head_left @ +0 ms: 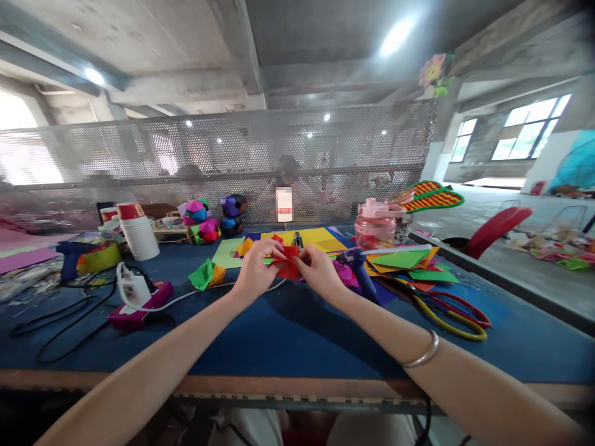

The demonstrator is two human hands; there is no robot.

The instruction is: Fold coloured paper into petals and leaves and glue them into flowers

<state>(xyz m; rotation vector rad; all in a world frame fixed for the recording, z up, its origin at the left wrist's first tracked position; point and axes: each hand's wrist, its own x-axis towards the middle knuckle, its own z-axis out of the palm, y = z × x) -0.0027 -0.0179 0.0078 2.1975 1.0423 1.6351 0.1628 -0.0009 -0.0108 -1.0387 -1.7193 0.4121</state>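
Note:
A folded piece of red paper (290,262) is held up over the middle of the blue table, pinched from both sides. My left hand (258,263) grips its left part between thumb and fingers. On the other side, my right hand (320,269) pinches the right edge. Left of my hands lies a folded green and orange paper piece (204,275). A blue glue gun (361,272) rests just right of my right hand. Behind the hands are flat yellow paper sheets (320,240). How the red paper is folded underneath is hidden by my fingers.
Large scissors (446,306) with red and yellow handles lie at right, beside coloured paper sheets (413,260). A purple power strip (142,305) with cables, stacked paper cups (139,232) and another glue gun (74,260) stand left. A pink jar (374,226) and a propped phone (284,204) are behind.

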